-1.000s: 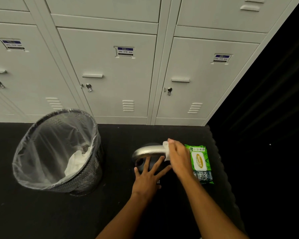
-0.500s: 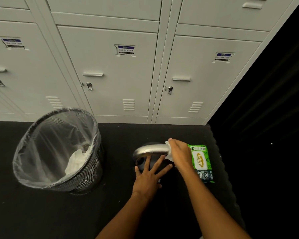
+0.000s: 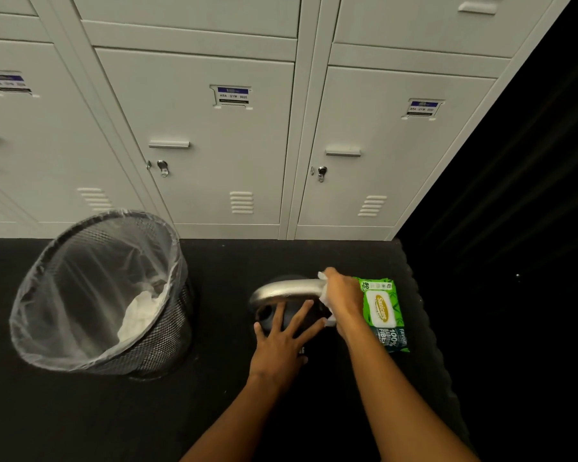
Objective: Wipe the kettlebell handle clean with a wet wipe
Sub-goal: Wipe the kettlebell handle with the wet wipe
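Note:
A black kettlebell [image 3: 274, 320] with a silver handle [image 3: 287, 290] stands on the dark floor mat. My left hand [image 3: 281, 341] rests flat on the kettlebell's body, fingers spread. My right hand [image 3: 342, 296] grips a white wet wipe [image 3: 322, 278] wrapped round the right end of the handle, where it bends down. Most of the wipe is hidden under my fingers.
A green pack of wet wipes [image 3: 382, 311] lies just right of the kettlebell. A black mesh bin [image 3: 104, 295] with a clear liner and white wipes inside stands to the left. Grey lockers [image 3: 227, 135] line the back. The mat's edge [image 3: 424, 328] runs along the right.
My right hand with the wipe has slid a little right and down along the handle's right end. My left hand has stayed on the kettlebell's body.

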### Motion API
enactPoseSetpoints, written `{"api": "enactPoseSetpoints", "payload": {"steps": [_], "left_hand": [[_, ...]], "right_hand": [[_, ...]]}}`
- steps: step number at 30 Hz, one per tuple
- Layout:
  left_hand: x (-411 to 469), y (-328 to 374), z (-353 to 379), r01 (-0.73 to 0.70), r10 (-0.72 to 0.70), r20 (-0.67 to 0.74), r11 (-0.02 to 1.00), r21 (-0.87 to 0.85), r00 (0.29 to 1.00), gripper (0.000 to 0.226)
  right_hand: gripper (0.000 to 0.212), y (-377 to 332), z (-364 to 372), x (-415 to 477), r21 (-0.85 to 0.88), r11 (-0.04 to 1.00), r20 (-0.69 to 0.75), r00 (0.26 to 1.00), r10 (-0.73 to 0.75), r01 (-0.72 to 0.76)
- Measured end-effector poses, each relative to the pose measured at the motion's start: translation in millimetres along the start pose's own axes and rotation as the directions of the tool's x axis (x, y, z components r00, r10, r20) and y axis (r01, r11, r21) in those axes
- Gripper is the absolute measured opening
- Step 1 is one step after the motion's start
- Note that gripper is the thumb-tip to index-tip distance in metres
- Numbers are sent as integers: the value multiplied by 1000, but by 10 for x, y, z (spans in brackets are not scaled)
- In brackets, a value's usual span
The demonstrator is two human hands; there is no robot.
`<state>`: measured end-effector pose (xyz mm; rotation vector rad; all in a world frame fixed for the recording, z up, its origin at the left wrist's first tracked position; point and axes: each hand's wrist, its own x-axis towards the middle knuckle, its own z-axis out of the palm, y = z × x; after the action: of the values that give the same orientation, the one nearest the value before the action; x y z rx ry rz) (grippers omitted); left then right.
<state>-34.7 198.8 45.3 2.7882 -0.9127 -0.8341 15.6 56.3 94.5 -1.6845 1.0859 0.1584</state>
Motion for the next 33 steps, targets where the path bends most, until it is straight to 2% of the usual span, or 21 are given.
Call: {"api": "enactPoseSetpoints", "payload": {"steps": [1, 3, 5, 6, 7, 8, 10, 11, 12, 13, 14, 16, 18, 20, 22, 23, 25, 27, 28, 30, 33], "left_hand": [[-8, 2, -11, 2, -2, 7, 1000, 1, 1000, 88], [-21, 16, -22, 11, -11, 10, 1000, 11, 1000, 84], [-19, 27, -18, 10, -10, 3, 1000, 15, 1000, 80], [-17, 31, -15, 9, -9, -3, 1000, 12, 1000, 80], [-16, 29, -9, 8, -8, -8, 1000, 7, 1000, 80], [-11, 23, -3, 9, -9, -14, 1000, 0, 1000, 82], [4, 6, 7, 9, -9, -12, 1000, -10, 1000, 87], [6, 3, 10, 7, -8, -12, 1000, -11, 1000, 89], [8, 2, 10, 6, -6, -13, 1000, -8, 1000, 90], [4, 0, 5, 6, -6, -12, 1000, -6, 1000, 90], [4, -2, 2, 7, -7, -7, 1000, -8, 1000, 90], [6, -1, -4, 6, -6, 3, 1000, -12, 1000, 89], [1, 7, -8, 9, -9, 6, 1000, 5, 1000, 84], [-18, 17, -26, 15, -15, 18, 1000, 5, 1000, 76], [-31, 26, -38, 14, -13, 23, 1000, -15, 1000, 74], [-33, 27, -41, 10, -10, 17, 1000, -19, 1000, 75], [-21, 22, -32, 6, -6, -1, 1000, -9, 1000, 78], [-7, 20, 1, 14, -14, -11, 1000, 6, 1000, 82], [-2, 22, 18, 18, -18, -23, 1000, 13, 1000, 82], [5, 19, 36, 22, -21, -40, 1000, 19, 999, 81], [18, 21, 48, 24, -23, -42, 1000, 17, 999, 82]], "right_hand": [[28, -22, 42, -58, -112, 982, -54, 986, -160, 154], [30, 110, 103, -193, -251, 833, -116, 839, -531, 493], [34, 351, 112, -275, -221, 674, -155, 657, -738, 705], [37, 457, 113, -271, -168, 641, -170, 618, -767, 749], [36, 518, 114, -241, -96, 669, -190, 646, -739, 737], [32, 533, 97, -208, -3, 730, -196, 716, -670, 683], [28, 407, 38, -130, 204, 878, -131, 901, -413, 432], [28, 299, -12, -82, 241, 937, -71, 967, -245, 255], [27, 180, -68, -52, 203, 974, 6, 994, -105, 101], [27, 84, -104, -23, 112, 993, 70, 997, -35, 27], [28, 21, -117, -4, 13, 999, 95, 995, -41, 40], [29, -11, -61, -4, -153, 965, 47, 977, -209, 214], [33, 120, 67, -100, -271, 847, -25, 876, -482, 458], [40, 303, 172, -254, -335, 685, -90, 701, -707, 647], [43, 459, 219, -338, -322, 563, -116, 558, -821, 761], [44, 536, 214, -328, -262, 564, -133, 550, -825, 783], [38, 619, 164, -268, -14, 691, -183, 677, -713, 723], [26, 659, 107, -187, 295, 807, -201, 859, -471, 511], [22, 674, 82, -145, 396, 823, -197, 913, -358, 408], [24, 725, 52, -115, 482, 819, -165, 950, -264, 312], [48, 798, 92, -80, 454, 833, -117, 948, -295, 316]]}}
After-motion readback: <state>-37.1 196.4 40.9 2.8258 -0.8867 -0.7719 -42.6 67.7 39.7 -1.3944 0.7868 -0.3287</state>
